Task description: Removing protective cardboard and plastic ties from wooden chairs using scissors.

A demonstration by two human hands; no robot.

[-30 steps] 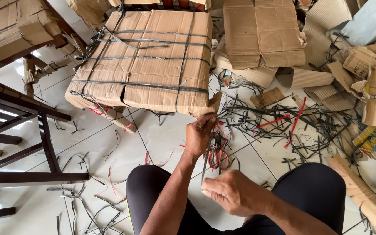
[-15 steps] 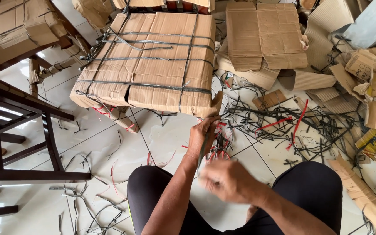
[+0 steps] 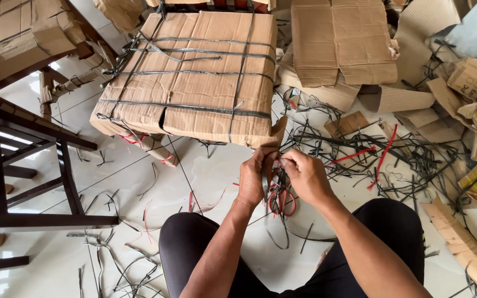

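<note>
A cardboard-wrapped piece of furniture (image 3: 194, 83), bound with dark plastic straps (image 3: 183, 107), stands on the tiled floor before me. My left hand (image 3: 252, 176) and my right hand (image 3: 305, 176) meet just below its near right corner. Both pinch a dark strap (image 3: 265, 185) that hangs down from that corner. My black-clad knees (image 3: 194, 243) fill the bottom of the view.
A dark wooden chair frame (image 3: 23, 165) stands at the left, and another wrapped piece (image 3: 12, 33) sits at the top left. Flattened cardboard (image 3: 343, 44) and scraps pile up at the right. Several cut black and red straps (image 3: 371, 149) litter the floor.
My right hand has risen from near my knee up to my left hand at the wrapped corner. The strap it was pulling taut is now gathered between both hands.
</note>
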